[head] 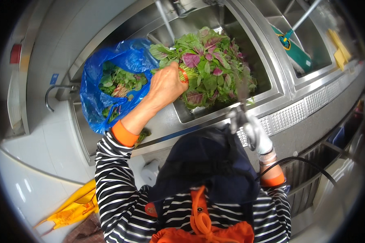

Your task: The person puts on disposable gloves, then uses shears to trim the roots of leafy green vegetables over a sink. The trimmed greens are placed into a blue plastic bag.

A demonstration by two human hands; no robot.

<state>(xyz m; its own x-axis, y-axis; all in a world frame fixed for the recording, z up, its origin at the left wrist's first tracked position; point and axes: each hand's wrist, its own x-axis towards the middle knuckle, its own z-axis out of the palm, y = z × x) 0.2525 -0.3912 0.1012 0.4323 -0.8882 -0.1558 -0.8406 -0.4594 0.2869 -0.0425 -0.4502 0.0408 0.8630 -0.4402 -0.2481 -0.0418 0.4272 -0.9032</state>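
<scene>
My bare left hand (168, 81) grips a bunch of green stems tied with a red band (183, 75). Green and purple leafy greens, which look like red amaranth (214, 68), spread from it over the stainless steel sink basin (263, 77). My right hand (257, 133), in a whitish glove, holds a blurred metal tool with dark handles (241, 117) at the sink's front edge; its kind cannot be told. Under my left forearm lies an open blue plastic bag (91, 86) with more leafy greens (121, 80) inside.
A second sink basin at the right holds a green flat mop head (296, 56); a yellow cloth (339, 50) lies on its rim. A perforated metal strip (289, 114) runs along the front. A curved metal tap (50, 95) stands left, and dark crates (304, 182) are below right.
</scene>
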